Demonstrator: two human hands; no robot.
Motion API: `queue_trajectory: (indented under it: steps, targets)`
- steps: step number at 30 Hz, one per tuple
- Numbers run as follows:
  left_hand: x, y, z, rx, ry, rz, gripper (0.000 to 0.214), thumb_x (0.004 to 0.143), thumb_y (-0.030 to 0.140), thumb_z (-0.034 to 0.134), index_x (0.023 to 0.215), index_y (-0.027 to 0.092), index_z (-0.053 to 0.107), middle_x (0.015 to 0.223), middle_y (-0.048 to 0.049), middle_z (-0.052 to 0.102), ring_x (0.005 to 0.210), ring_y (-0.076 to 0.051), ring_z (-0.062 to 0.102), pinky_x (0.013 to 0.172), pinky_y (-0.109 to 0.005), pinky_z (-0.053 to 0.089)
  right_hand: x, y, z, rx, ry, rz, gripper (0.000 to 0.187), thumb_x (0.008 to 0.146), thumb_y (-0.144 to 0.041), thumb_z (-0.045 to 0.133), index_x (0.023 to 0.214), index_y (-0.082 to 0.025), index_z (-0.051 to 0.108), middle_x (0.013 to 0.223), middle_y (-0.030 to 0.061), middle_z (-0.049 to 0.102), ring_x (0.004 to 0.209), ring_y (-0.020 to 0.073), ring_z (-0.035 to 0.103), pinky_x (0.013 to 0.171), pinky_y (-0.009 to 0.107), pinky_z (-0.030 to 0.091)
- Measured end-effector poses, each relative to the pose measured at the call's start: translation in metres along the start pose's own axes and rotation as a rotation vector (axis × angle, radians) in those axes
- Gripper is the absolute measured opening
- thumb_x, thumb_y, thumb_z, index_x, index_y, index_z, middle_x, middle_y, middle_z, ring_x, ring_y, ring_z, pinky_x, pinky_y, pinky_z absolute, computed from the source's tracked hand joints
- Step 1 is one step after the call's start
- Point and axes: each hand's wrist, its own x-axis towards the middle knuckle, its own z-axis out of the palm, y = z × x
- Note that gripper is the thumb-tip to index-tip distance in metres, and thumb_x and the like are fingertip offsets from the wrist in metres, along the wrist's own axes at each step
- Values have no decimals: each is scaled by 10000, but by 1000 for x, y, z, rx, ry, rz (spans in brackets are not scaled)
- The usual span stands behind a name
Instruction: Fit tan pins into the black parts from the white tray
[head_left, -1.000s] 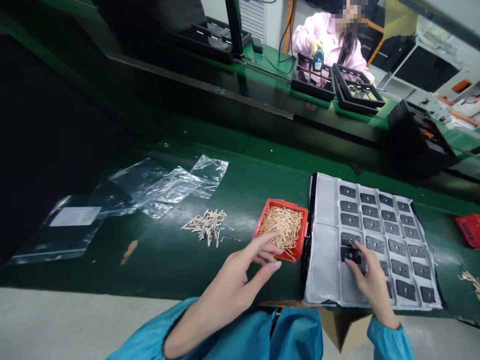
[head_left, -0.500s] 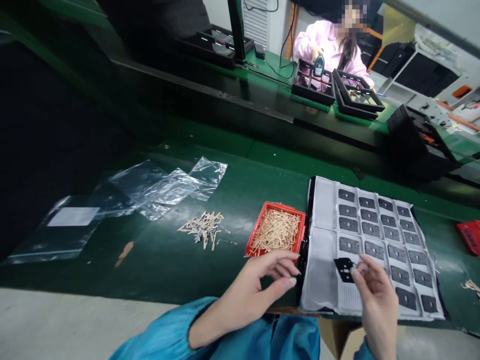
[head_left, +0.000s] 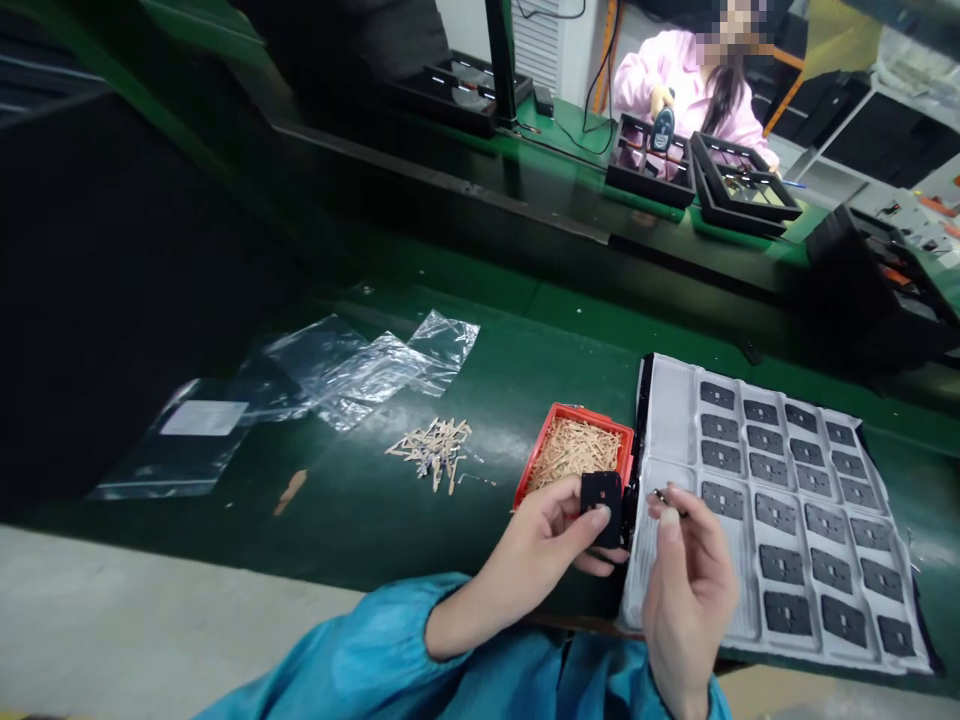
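My left hand (head_left: 551, 535) grips a thin black rectangular plate (head_left: 602, 508) with small holes, thumb on its face, just in front of the red box (head_left: 628, 462). Right beside it, my right hand (head_left: 690, 580) has thumb and fingers pinched on a small dark, partly shiny piece (head_left: 661, 495), too small to name. That hand is over the left edge of a white compartment tray (head_left: 671, 400). Several similar black plates (head_left: 787, 565) lie in the tray's compartments. Many thin tan strips (head_left: 581, 445) fill the red box.
A loose pile of tan and silvery strips (head_left: 435, 450) lies left of the box. Clear plastic bags (head_left: 375, 370) and a tan scrap (head_left: 291, 492) are farther left. Across a dark raised ledge (head_left: 450, 195), a person in pink (head_left: 675, 65) holds a handheld device over black frames (head_left: 649, 180).
The black plate has passed from my right hand to my left, which has closed on it. My right hand has moved left, away from the tray's middle. The view has shifted slightly.
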Motion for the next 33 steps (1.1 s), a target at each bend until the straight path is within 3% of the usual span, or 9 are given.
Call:
queue_trajectory:
  steps: [4, 6, 8, 11, 14, 18, 23, 27, 33]
  targets:
    - [-4, 6, -9, 138, -139, -70, 450, 881, 564, 769, 964, 147, 623, 708, 19, 639, 524, -95, 640, 471, -180, 553, 18, -19, 2, -113, -319, -133, 191, 974, -295, 693, 1147, -272, 770, 1229, 78, 755, 1216, 238, 686, 1038, 412, 574]
    - [-6, 10, -11, 229, -166, -98, 398, 912, 536, 727, 974, 165, 598, 646, 57, 582, 457, -77, 558, 420, -172, 494, 25, -23, 6, -142, -484, -114, 203, 988, -292, 674, 1165, -287, 773, 1208, 72, 761, 1206, 227, 691, 1036, 398, 579]
    - [-9, 15, -13, 310, -155, -95, 322, 926, 476, 703, 968, 181, 581, 660, 71, 557, 450, -80, 530, 405, -184, 462, 27, -21, 9, -155, -544, -67, 189, 980, -312, 687, 1140, -290, 785, 1132, 60, 776, 1097, 204, 726, 941, 338, 613]
    - [-11, 24, -14, 348, -106, -19, 199, 928, 360, 666, 908, 181, 581, 746, 30, 639, 605, -117, 625, 566, -231, 516, 26, -12, 8, -146, -448, 10, 177, 941, -355, 741, 1092, -282, 798, 1056, 44, 782, 944, 179, 748, 808, 281, 630]
    - [-12, 28, -16, 356, -41, 39, 161, 933, 324, 628, 895, 171, 598, 800, -13, 709, 745, -154, 674, 697, -263, 494, 23, -2, 0, -152, -340, 59, 218, 906, -383, 781, 1093, -273, 797, 1076, 45, 785, 937, 184, 751, 844, 297, 627]
    - [-12, 24, -22, 439, -20, 65, 156, 954, 324, 597, 903, 177, 598, 729, 14, 635, 661, -147, 605, 615, -255, 430, 19, 4, -8, -167, -328, 79, 250, 909, -389, 778, 1130, -273, 777, 1101, 47, 785, 969, 178, 750, 885, 288, 614]
    - [-14, 19, -22, 535, -25, 133, 132, 960, 284, 597, 922, 172, 654, 741, 26, 570, 657, -133, 523, 590, -235, 401, 13, -8, -3, -146, -361, -13, 250, 952, -363, 729, 1189, -282, 741, 1005, 29, 780, 943, 153, 751, 893, 267, 607]
    - [-16, 20, -18, 544, -20, 157, 150, 971, 271, 586, 938, 164, 686, 776, 9, 621, 689, -143, 547, 613, -240, 420, 8, -14, 3, -158, -366, -16, 182, 955, -365, 725, 1101, -264, 766, 1016, 46, 778, 1002, 190, 752, 901, 305, 612]
    - [-27, 30, -17, 732, -52, 215, 232, 1056, 323, 492, 1036, 185, 677, 888, -40, 706, 771, -183, 633, 677, -270, 494, 0, -10, 7, -220, -323, -66, 264, 974, -354, 702, 1220, -258, 716, 1061, 49, 772, 1026, 192, 735, 971, 355, 589]
